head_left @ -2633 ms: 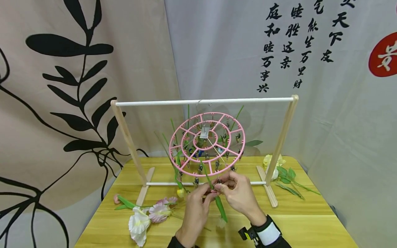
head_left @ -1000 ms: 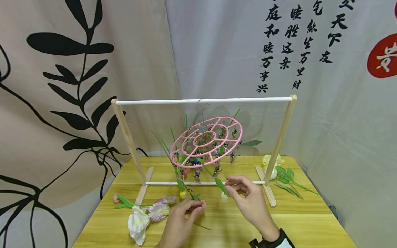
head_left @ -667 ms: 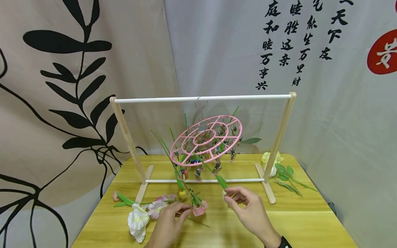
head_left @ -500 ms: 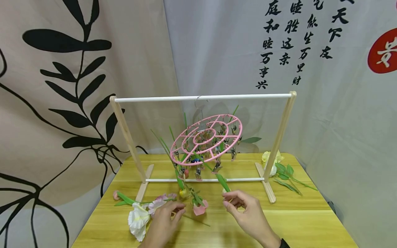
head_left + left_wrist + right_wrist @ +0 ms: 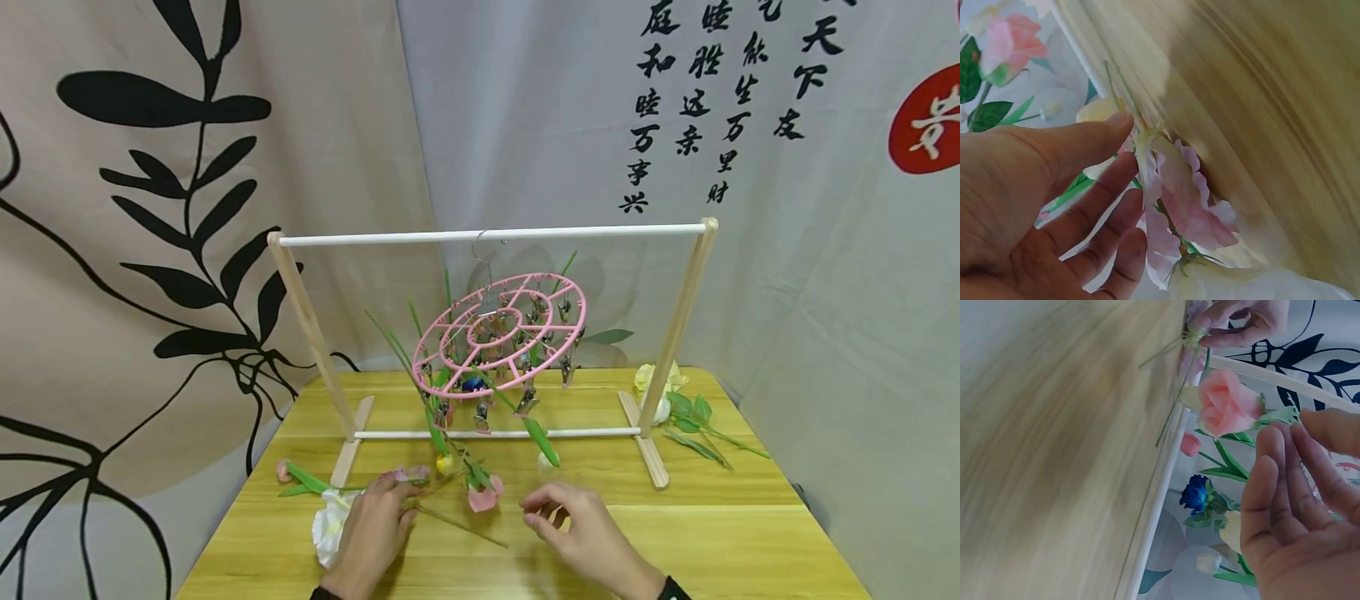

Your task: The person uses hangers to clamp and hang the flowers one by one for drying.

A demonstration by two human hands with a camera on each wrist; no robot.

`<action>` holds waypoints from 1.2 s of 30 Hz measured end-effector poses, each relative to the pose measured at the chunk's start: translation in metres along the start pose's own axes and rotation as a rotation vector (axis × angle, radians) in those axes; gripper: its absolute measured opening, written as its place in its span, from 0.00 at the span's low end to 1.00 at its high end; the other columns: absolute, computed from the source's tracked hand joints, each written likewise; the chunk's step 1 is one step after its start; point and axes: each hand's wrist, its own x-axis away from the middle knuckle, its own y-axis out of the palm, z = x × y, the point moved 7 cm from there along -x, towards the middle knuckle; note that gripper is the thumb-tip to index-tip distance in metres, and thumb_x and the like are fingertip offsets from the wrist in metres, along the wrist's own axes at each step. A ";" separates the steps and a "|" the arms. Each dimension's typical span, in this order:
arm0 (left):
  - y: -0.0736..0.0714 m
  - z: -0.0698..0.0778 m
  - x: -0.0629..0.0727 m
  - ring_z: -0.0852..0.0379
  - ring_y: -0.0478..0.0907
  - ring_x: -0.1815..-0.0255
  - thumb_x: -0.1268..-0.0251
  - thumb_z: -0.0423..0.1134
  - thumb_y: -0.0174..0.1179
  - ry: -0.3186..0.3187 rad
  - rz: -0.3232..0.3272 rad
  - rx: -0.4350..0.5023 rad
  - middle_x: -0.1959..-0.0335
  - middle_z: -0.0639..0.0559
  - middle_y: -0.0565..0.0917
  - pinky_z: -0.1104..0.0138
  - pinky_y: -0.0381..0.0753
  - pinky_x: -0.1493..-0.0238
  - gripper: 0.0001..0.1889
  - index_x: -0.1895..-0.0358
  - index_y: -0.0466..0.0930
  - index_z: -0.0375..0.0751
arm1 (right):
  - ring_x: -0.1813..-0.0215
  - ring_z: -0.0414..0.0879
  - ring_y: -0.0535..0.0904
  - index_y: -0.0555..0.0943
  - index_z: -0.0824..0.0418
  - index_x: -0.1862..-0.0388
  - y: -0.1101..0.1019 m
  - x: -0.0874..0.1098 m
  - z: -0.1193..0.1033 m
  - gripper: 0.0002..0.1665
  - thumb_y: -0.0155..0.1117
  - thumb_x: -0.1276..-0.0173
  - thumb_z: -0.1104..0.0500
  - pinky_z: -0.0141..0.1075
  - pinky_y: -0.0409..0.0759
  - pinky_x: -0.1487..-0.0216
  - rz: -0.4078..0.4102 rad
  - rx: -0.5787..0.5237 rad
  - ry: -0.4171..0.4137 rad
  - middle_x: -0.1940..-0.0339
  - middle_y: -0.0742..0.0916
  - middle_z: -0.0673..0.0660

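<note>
My left hand [image 5: 377, 527] reaches over a pale purple artificial flower [image 5: 1179, 200] on the table. Its thumb and index fingertips are at the flower's base, with a gap between them. The flower's thin stem [image 5: 465, 527] points right. Beside it lies a white flower [image 5: 330, 527], partly covered by that hand. Loosely curled, with nothing in its fingers, my right hand [image 5: 573, 525] hovers over the front of the table. Above and behind hangs a pink round clip hanger [image 5: 465, 397], tilted, with flowers clipped head down. Among them are a pink rose [image 5: 484, 495] and a green-leaved stem [image 5: 540, 442].
A wooden stand with a white top rod [image 5: 600, 232] carries the hanger; its lower rod [image 5: 592, 432] crosses behind the hands. Yellow flowers [image 5: 663, 379] and leafy stems [image 5: 693, 417] lie at the right. A pink bud [image 5: 282, 471] lies at the left.
My left hand has left the pink rose, now hanging free, and moved left to the purple flower. My right hand has come away from the green leaf, downward. The hanger's tilt has changed.
</note>
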 end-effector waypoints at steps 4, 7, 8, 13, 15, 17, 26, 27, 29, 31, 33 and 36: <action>0.009 -0.007 -0.007 0.40 0.92 0.46 0.47 0.31 0.92 0.003 -0.070 -0.042 0.50 0.45 0.96 0.43 0.95 0.49 0.14 0.62 0.98 0.51 | 0.56 0.29 0.86 0.93 0.49 0.47 0.008 -0.001 0.004 0.04 0.76 0.15 0.58 0.30 0.90 0.59 -0.033 0.011 0.013 0.54 0.96 0.47; 0.015 -0.009 -0.010 0.46 0.88 0.48 0.46 0.34 0.92 -0.002 -0.112 -0.073 0.52 0.49 0.94 0.49 0.88 0.54 0.13 0.66 0.97 0.56 | 0.55 0.29 0.86 0.93 0.51 0.47 0.014 -0.002 0.004 0.04 0.75 0.14 0.59 0.30 0.90 0.58 -0.052 0.011 0.017 0.53 0.97 0.51; 0.016 -0.009 -0.010 0.47 0.88 0.48 0.46 0.34 0.92 -0.002 -0.118 -0.081 0.51 0.49 0.94 0.51 0.86 0.55 0.13 0.67 0.97 0.56 | 0.55 0.29 0.86 0.93 0.51 0.47 0.015 -0.002 0.004 0.04 0.75 0.14 0.59 0.30 0.90 0.58 -0.059 0.008 0.017 0.52 0.97 0.53; 0.019 -0.007 -0.008 0.51 0.84 0.49 0.50 0.37 0.93 0.036 -0.109 -0.139 0.52 0.52 0.92 0.58 0.77 0.58 0.14 0.70 0.95 0.58 | 0.54 0.28 0.86 0.92 0.51 0.47 0.019 -0.001 0.001 0.04 0.74 0.14 0.59 0.30 0.91 0.57 -0.064 0.014 -0.005 0.52 0.97 0.52; 0.021 -0.006 -0.008 0.53 0.82 0.50 0.51 0.38 0.93 0.049 -0.103 -0.159 0.53 0.54 0.90 0.60 0.74 0.58 0.14 0.70 0.94 0.59 | 0.54 0.27 0.86 0.92 0.50 0.48 0.020 -0.001 0.001 0.04 0.74 0.13 0.60 0.30 0.91 0.58 -0.067 0.024 -0.011 0.52 0.97 0.52; 0.022 -0.005 -0.008 0.54 0.80 0.51 0.50 0.40 0.93 0.063 -0.094 -0.175 0.55 0.55 0.88 0.61 0.71 0.59 0.14 0.71 0.94 0.59 | 0.54 0.27 0.86 0.92 0.50 0.48 0.023 -0.002 0.002 0.04 0.75 0.14 0.60 0.29 0.90 0.58 -0.078 0.031 -0.003 0.52 0.96 0.51; 0.019 -0.003 -0.011 0.55 0.82 0.50 0.42 0.42 0.89 0.114 -0.003 -0.137 0.54 0.57 0.89 0.59 0.74 0.53 0.10 0.69 0.93 0.58 | 0.53 0.27 0.87 0.92 0.58 0.43 0.043 -0.010 0.007 0.10 0.76 0.13 0.54 0.28 0.91 0.55 -0.202 -0.015 0.073 0.47 0.96 0.55; 0.017 -0.002 -0.011 0.55 0.82 0.50 0.41 0.42 0.89 0.122 0.009 -0.134 0.55 0.58 0.89 0.59 0.75 0.53 0.10 0.69 0.93 0.58 | 0.53 0.27 0.87 0.92 0.58 0.42 0.045 -0.010 0.006 0.10 0.76 0.13 0.54 0.28 0.91 0.55 -0.202 -0.027 0.067 0.46 0.97 0.57; 0.014 0.000 -0.011 0.55 0.82 0.51 0.39 0.41 0.88 0.140 0.027 -0.127 0.56 0.59 0.89 0.58 0.77 0.52 0.10 0.68 0.94 0.58 | 0.53 0.27 0.88 0.92 0.57 0.41 0.047 -0.011 0.002 0.10 0.75 0.13 0.54 0.28 0.92 0.54 -0.183 -0.044 0.040 0.46 0.97 0.59; 0.010 0.003 -0.011 0.56 0.82 0.51 0.37 0.38 0.88 0.159 0.042 -0.124 0.58 0.61 0.90 0.57 0.78 0.50 0.11 0.68 0.94 0.59 | 0.53 0.29 0.89 0.91 0.56 0.39 0.048 -0.013 -0.004 0.10 0.75 0.12 0.55 0.29 0.93 0.53 -0.145 -0.061 0.003 0.45 0.97 0.58; 0.007 0.006 -0.010 0.57 0.82 0.51 0.37 0.36 0.89 0.176 0.049 -0.133 0.59 0.63 0.90 0.57 0.78 0.49 0.12 0.67 0.94 0.59 | 0.53 0.31 0.91 0.91 0.56 0.38 0.047 -0.015 -0.010 0.10 0.74 0.13 0.57 0.29 0.94 0.53 -0.098 -0.069 -0.044 0.45 0.97 0.56; 0.003 0.011 -0.010 0.59 0.82 0.51 0.39 0.35 0.89 0.195 0.059 -0.153 0.59 0.64 0.91 0.57 0.78 0.49 0.14 0.67 0.93 0.59 | 0.51 0.38 0.95 0.92 0.60 0.39 0.045 -0.017 -0.019 0.10 0.74 0.14 0.62 0.30 0.95 0.52 -0.023 -0.072 -0.111 0.46 0.98 0.54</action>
